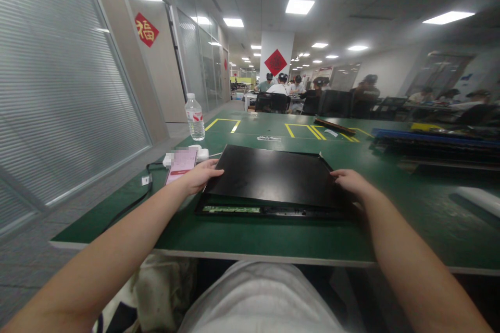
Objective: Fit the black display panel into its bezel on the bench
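Green covers the top of the big flat table, with yellow tape boxes marked on it farther back. One clear plastic water bottle with a white cap stands upright near the left edge; how much water is in it is hard to tell. In the middle of the table, close to the person, lies a wide flat black panel. It sits on a long black frame, and a thin green strip shows along the front of that frame. The left hand rests on the left edge of the black panel, fingers bent around the edge and holding it. The right hand lies on the right front corner of the panel, fingers spread and pressing down flat, not closed in a fist. Just beside the left hand lies a pink phone, and behind it a white power strip with a black cord running off the table's edge. Dark flat trays are stacked on the right, and their right end is cut off by the picture's edge. Far back, people sit in black chairs, too small and blurry to make out. Red diamond signs hang on a white post and on the left wall.
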A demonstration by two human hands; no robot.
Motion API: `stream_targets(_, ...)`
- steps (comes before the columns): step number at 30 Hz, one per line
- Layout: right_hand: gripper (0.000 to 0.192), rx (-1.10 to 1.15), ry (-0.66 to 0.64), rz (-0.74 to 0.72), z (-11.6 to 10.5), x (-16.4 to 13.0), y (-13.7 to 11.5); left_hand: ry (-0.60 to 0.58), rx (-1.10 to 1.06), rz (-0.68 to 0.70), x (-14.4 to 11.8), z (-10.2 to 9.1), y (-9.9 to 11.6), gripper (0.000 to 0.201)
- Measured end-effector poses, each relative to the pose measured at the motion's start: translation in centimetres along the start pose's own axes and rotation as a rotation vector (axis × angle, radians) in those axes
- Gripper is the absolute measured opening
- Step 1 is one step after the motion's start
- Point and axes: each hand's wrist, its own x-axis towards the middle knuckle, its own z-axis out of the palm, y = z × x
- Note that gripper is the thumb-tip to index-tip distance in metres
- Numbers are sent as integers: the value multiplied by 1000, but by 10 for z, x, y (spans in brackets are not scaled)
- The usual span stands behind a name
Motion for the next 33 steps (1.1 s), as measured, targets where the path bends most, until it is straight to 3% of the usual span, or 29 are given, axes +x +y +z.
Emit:
stream_targets(9, 60, 14, -16, 14, 3, -1, 2, 19, -11, -17, -2, 4, 2, 44)
stream_targets(19, 54, 11, -6, -14, 4, 3, 5, 15, 18, -14, -2, 3, 1, 42)
stream_targets(28, 53, 64, 4, 42, 3, -2, -1, -21, 61, -12, -2, 0, 1, 52)
stream_targets(33, 51, 91, 3, 71, 3, -3, -2, -9, 92, -21, -2, 1, 1, 46)
